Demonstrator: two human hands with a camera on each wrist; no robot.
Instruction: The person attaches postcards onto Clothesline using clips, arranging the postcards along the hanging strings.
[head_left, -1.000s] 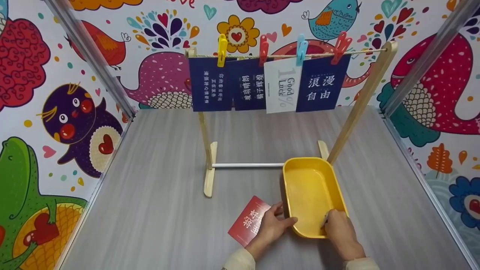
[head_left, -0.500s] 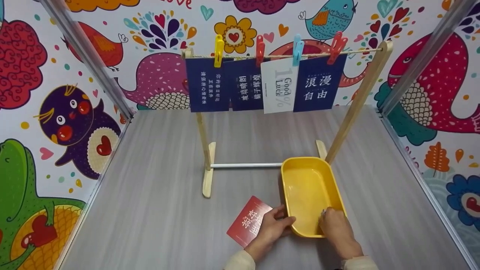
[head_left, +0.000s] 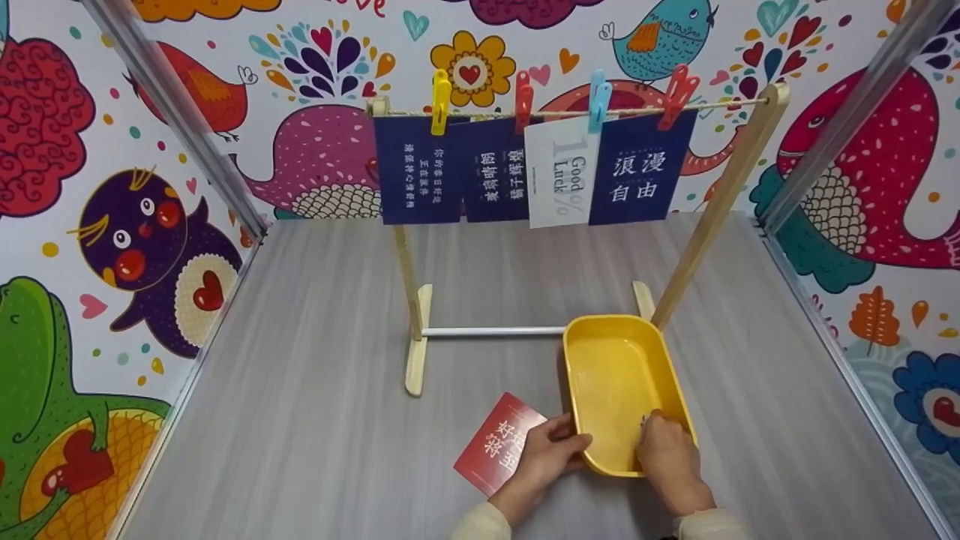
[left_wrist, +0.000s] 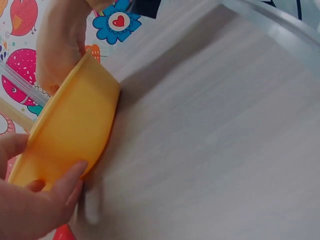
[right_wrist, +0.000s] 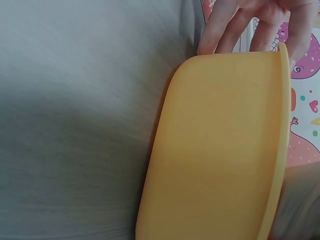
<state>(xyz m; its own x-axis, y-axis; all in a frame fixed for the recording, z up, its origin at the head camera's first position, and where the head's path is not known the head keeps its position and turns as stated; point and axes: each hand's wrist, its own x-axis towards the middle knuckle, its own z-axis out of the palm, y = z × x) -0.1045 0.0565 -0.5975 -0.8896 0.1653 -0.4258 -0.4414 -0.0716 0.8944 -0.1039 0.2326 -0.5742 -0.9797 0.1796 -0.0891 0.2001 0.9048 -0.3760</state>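
A yellow plastic basin stands on the grey table. My left hand grips its near left corner, thumb over the rim and fingers along the outer wall, as the left wrist view confirms. Inside the basin, near its right wall, my right hand is curled around a small whitish thing. Only a bit of that thing shows past the fingers, so its kind is unclear. The right wrist view has the basin's outer wall hiding most of the right hand. Beside my left hand lies a red card with white characters, partly covered by that hand.
Behind the basin stands a wooden rack with a string on top. Dark blue cards and a white card hang there from coloured clothespins. A metal bar joins the rack's feet. Patterned walls enclose the table.
My right hand has shifted slightly left inside the basin, still curled around the whitish thing. The left hand keeps its grip; basin and red card stay in place.
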